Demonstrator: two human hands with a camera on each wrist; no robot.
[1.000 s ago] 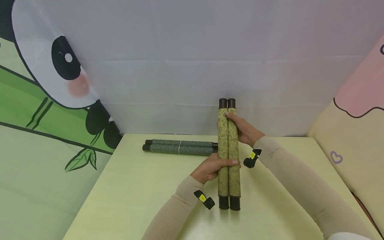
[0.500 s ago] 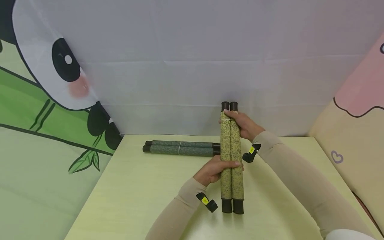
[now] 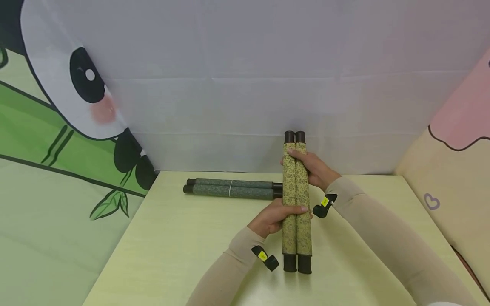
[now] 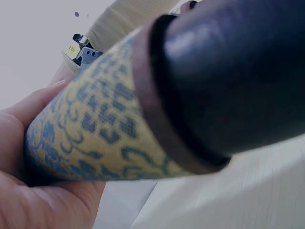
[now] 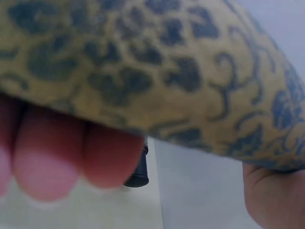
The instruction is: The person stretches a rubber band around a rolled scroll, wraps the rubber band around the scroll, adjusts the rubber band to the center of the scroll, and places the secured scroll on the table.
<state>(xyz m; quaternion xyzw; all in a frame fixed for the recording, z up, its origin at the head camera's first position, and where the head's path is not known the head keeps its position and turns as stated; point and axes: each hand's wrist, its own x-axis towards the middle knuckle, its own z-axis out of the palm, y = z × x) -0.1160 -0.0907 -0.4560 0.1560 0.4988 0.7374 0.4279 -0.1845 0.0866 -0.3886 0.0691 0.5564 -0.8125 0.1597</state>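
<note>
In the head view, a yellow scroll [image 3: 289,182] with a dark speckled pattern is held up lengthwise, its two rolls side by side with black end knobs. My left hand [image 3: 272,216] grips its lower half, thumb across the front. Higher up, my right hand [image 3: 314,166] holds it from the right, thumb near a thin white string. The left wrist view shows the patterned scroll [image 4: 109,109] and one black knob [image 4: 233,71] close up. From the right wrist, fingers [image 5: 47,157] curl along the underside of the scroll [image 5: 190,81].
A dark green scroll [image 3: 237,191], tied with white string, lies across the back of the pale table [image 3: 176,238]; its right end meets the yellow scroll's outline in the head view. Behind stands a whitish cloth backdrop [image 3: 229,106], with printed cartoon panels at both sides.
Both hands and the yellow scroll have shifted slightly right and down over the last second. My right thumb has slid a little lower on the scroll. The green scroll stays put.
</note>
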